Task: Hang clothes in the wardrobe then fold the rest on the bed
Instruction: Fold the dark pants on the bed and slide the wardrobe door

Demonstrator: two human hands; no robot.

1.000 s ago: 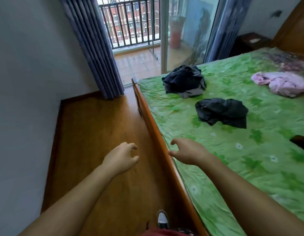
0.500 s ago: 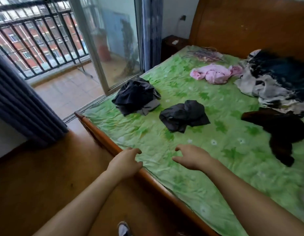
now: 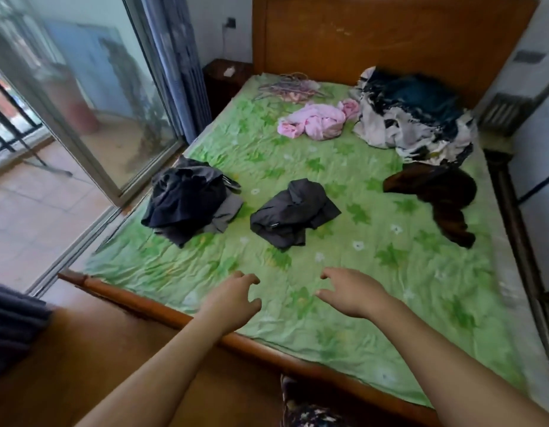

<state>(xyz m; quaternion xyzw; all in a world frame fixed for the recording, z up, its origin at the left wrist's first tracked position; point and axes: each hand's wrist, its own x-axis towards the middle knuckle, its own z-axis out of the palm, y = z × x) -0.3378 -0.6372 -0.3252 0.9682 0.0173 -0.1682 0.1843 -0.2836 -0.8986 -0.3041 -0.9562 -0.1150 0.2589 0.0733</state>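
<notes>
Several crumpled clothes lie on the bed's green floral sheet [image 3: 390,272]. A dark grey garment [image 3: 291,212] sits in the middle, a black and grey heap [image 3: 187,201] to its left, a dark brown garment [image 3: 442,195] at the right. Farther back are a pink garment [image 3: 316,121], a black, white and blue pile [image 3: 418,118] and a bunch of hangers [image 3: 288,86]. My left hand [image 3: 233,298] and right hand [image 3: 350,291] hover over the sheet's near edge, fingers loosely curled, holding nothing, short of the dark grey garment.
The wooden footboard [image 3: 162,309] runs under my forearms, with wood floor on my side. A tall wooden headboard [image 3: 390,35] stands at the back. A glass sliding door [image 3: 91,97] and curtain [image 3: 181,63] are on the left, a dark nightstand [image 3: 227,78] in the corner.
My view has swung right from the balcony door onto the whole bed. Both hands have moved from beside the footboard to above the sheet. They hold nothing throughout.
</notes>
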